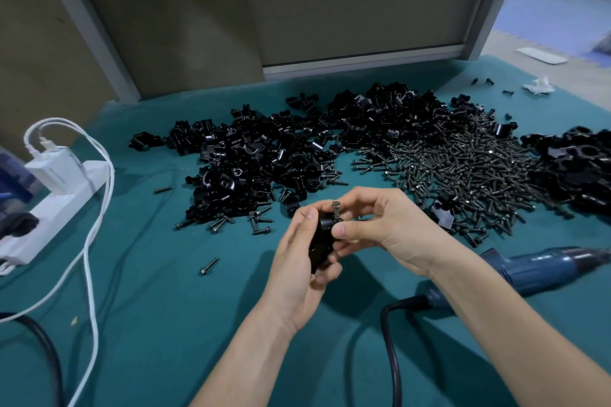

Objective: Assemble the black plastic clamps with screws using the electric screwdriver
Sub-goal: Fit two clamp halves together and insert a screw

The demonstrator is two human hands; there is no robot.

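- Down by the near edge of the green cloth bench [165, 324], a thick black cable [390, 340] curls up to a blue electric screwdriver [529, 269]. The tool lies on its side near the right edge.
- A bit farther in, around the middle, the left hand [297, 274] has its fingers wrapped round a black plastic clamp [322, 241] and holds it up off the cloth.
- The right hand [390, 228] pinches the top of the same clamp with its thumb and fingers. A small grey screw [336, 208] sticks up out of the clamp there.
- One loose dark screw [209, 266] lies alone, left of the hands.
- By the left edge sits a white power strip [56, 208] with a white charger [54, 168] plugged in. A white cord [89, 258] runs from it toward the near edge.
- Farther back spreads a big pile of black clamp parts [264, 158], and right beside it a pile of dark screws [463, 168].
- Another heap of black clamps [575, 168] sits at the right edge.
- A crumpled white paper [539, 85] lies near the far right corner.
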